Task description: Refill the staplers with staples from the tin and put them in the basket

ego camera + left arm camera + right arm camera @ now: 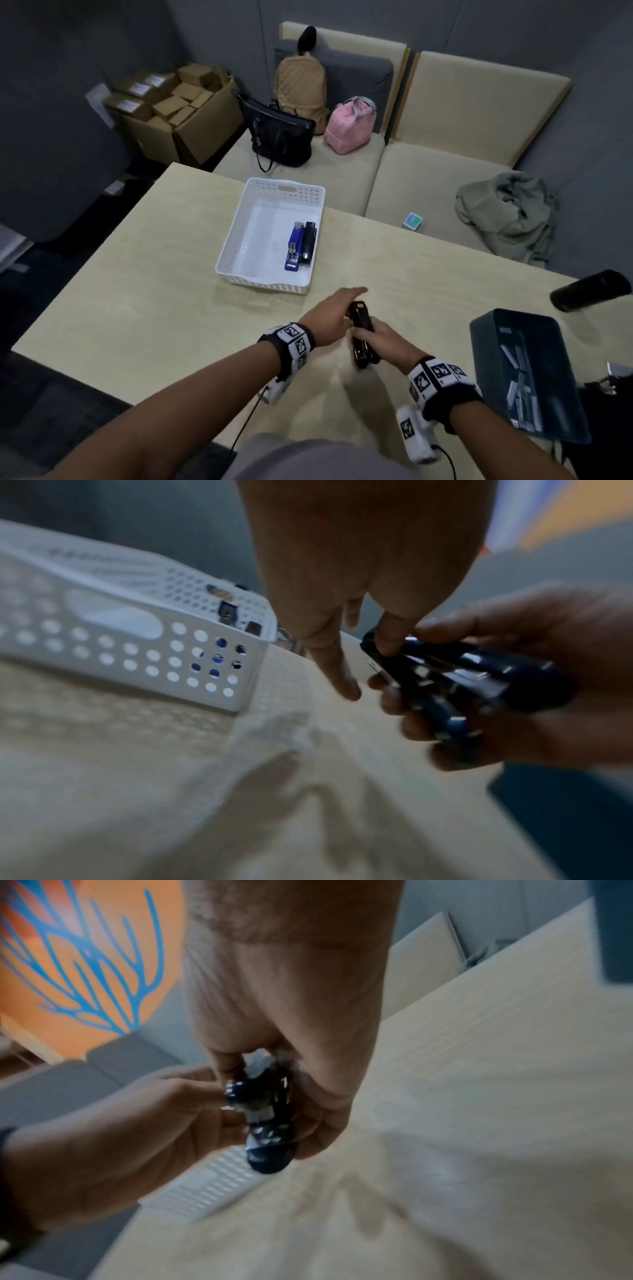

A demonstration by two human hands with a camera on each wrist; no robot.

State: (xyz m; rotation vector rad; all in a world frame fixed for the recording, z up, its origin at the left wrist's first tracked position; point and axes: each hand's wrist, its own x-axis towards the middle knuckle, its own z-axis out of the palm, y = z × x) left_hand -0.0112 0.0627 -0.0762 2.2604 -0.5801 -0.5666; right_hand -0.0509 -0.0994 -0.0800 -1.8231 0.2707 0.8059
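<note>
Black and glossy, the stapler (362,337) sits above the pale wooden table (137,281), held between both hands just in front of the white perforated basket (236,236). The right hand (383,339) grips it from the side, fingers (394,704) curled under the body and thumb laid along the top; the stapler's arm looks slightly raised from its base, though blur makes the gap hard to judge. The left hand (334,317) meets the stapler's front end with fingers mostly straight: one fingertip (390,639) presses on the nose, while another points down toward the table without curling round anything.

Inside the basket, against its right wall, a blue stapler (294,246) and another black stapler (308,243) lie side by side, touching. The dark blue-grey tin (486,346) stands at the table's right edge, near the right wrist, with loose silvery staple strips (522,397) in it. A black bottle (591,289) lies on its side beyond the tin.
</note>
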